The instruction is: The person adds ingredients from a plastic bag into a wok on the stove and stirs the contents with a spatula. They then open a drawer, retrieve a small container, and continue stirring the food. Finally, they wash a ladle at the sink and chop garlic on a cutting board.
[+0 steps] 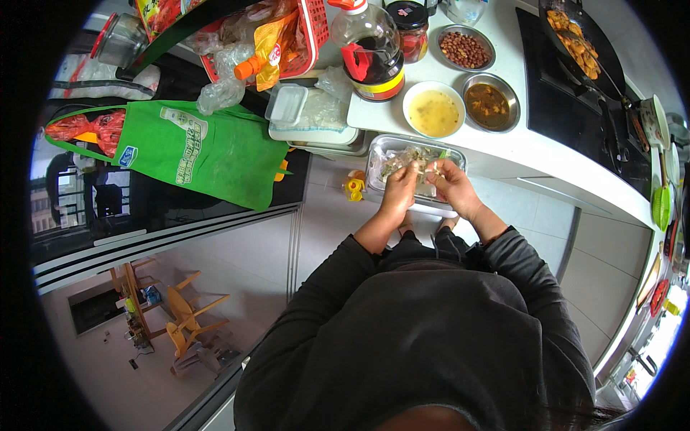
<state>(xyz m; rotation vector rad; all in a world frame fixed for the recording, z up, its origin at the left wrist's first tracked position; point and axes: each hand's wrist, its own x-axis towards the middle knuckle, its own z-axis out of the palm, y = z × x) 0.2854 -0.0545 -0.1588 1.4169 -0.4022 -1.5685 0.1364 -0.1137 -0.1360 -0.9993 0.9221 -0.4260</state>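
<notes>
My left hand and my right hand meet above a waste bin on the floor in front of me. Between the fingertips of the right hand is a small pale piece, perhaps garlic; its exact kind is too small to tell. The left thumb and forefinger pinch close beside it, and whether they grip a bit of it is unclear. Under the hands, the lined bin holds clear plastic and green vegetable scraps. My fingers and wrists hide part of the bin's contents and near rim.
On the white counter stand a bowl of yellow liquid, a steel bowl of brown sauce, a bowl of peanuts and a large sauce bottle. A wok with food sits right. Left lies a green bag.
</notes>
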